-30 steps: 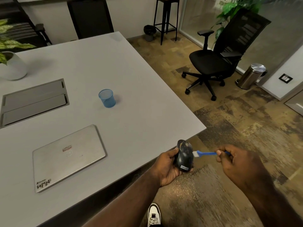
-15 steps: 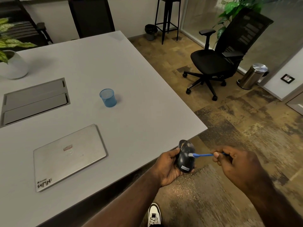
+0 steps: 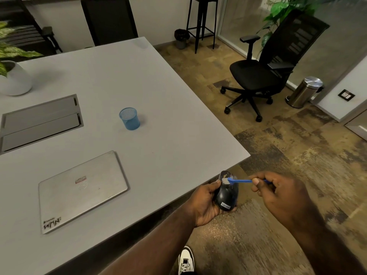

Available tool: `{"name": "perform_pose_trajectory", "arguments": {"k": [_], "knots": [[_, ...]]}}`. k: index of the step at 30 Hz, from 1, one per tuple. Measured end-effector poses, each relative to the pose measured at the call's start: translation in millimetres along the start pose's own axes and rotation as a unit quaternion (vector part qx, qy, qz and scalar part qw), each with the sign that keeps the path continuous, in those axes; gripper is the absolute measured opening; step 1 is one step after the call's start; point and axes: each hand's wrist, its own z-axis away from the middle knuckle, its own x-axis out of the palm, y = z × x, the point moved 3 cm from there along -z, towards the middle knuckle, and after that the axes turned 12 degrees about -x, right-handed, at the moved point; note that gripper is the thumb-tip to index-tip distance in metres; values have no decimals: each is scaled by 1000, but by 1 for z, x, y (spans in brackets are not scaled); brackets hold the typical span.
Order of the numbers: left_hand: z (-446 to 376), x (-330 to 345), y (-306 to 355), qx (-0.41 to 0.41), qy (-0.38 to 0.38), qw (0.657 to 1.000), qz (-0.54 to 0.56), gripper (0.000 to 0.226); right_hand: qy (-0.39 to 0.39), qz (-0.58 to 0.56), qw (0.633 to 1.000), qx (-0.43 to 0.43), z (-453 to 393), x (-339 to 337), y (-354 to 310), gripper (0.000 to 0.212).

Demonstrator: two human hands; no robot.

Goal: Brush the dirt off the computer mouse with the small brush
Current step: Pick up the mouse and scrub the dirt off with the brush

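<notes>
Single head view, wide-angle, looking forward and down over table (image 3: 168, 120) corner toward floor; hands close.

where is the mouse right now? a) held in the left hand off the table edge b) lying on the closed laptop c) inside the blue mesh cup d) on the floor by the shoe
a: the left hand grips the black mouse out past the table edge, while the right hand holds the small blue brush with its bristles on the mouse's top.

Even indoor light, soft shadows, wide-angle bending at edges, slight motion blur.
</notes>
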Motion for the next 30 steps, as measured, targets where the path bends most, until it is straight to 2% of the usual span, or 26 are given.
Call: {"name": "perform_pose_trajectory", "arguments": {"k": [3, 7, 12, 16, 19, 21, 25, 28, 30], "knots": [[0, 2, -2, -7, -8, 1000, -15, 48, -18, 46, 998, 25, -3, 7, 2, 15], [2, 1, -4, -17, -21, 999, -20, 49, 27, 52, 997, 53, -7, 3, 4, 18], [3, 2, -4, -17, -26, 999, -27, 48, -32, 50, 995, 74, -7, 9, 1, 16], [2, 0, -7, -19, -21, 999, -16, 49, 17, 47, 995, 88, -10, -1, 6, 18], [2, 1, -6, -15, -17, 999, -24, 48, -38, 11, 997, 59, -9, 1, 1, 12], [2, 2, -6, -16, -9, 999, -27, 48, -72, 4, 996, 48, -6, 2, -1, 19], [2, 1, -7, -19, -2, 1000, -24, 49, -48, -1, 998, 34, -6, -3, -1, 27], [2, 2, -7, -21, -4, 999, -26, 50, -58, 12, 997, 51, -4, 4, -1, 19], [3, 3, -7, -21, -10, 1000, -20, 49, -26, 27, 996, 78, -5, 4, 2, 12]]}}
